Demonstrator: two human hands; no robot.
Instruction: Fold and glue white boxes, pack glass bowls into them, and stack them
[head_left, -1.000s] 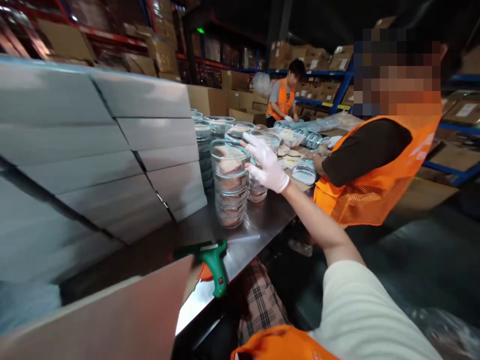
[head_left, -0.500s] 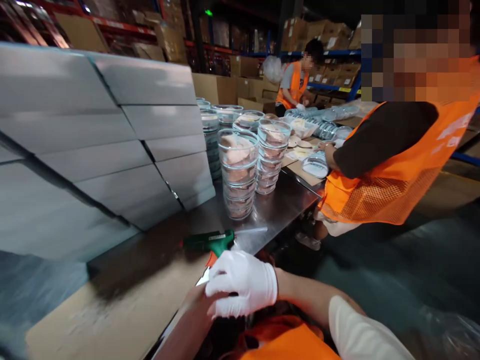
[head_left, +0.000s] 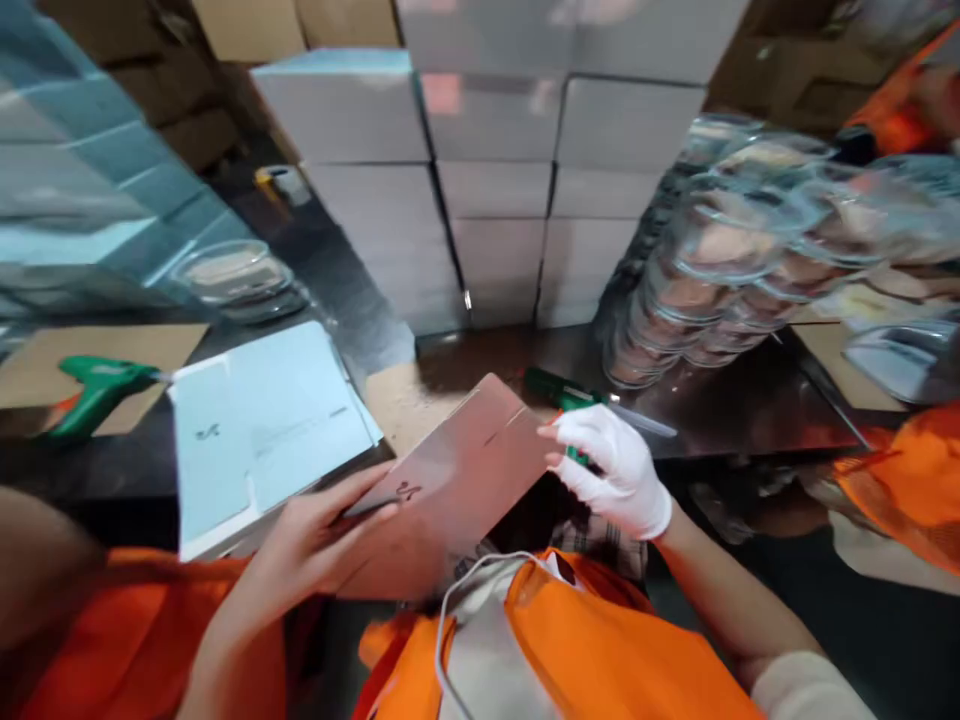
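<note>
A flat folded carton (head_left: pixel 457 480) with a small dark squiggle printed on it is tilted in front of my body. My left hand (head_left: pixel 330 535), bare, grips its left side between thumb and fingers. At the carton's right edge is my right hand (head_left: pixel 611 470), in a white glove with bare fingertips, which pinch that edge. Just behind the right hand a green glue gun (head_left: pixel 551 385) lies on the table, partly covered by the hand. A stack of similar pale flat cartons (head_left: pixel 270 430) lies to the left of my left hand.
Stacked white boxes (head_left: pixel 495 190) form a wall ahead. Clear round tubs (head_left: pixel 720 260) stand in tall stacks at right. A second green glue gun (head_left: pixel 101 390) rests on cardboard at left, near a clear container (head_left: pixel 236 275). People in orange vests are close on both sides.
My view has swung left and down, bringing the carton stack and second glue gun into sight. The flat carton now shows clearly between my hands, which have moved apart.
</note>
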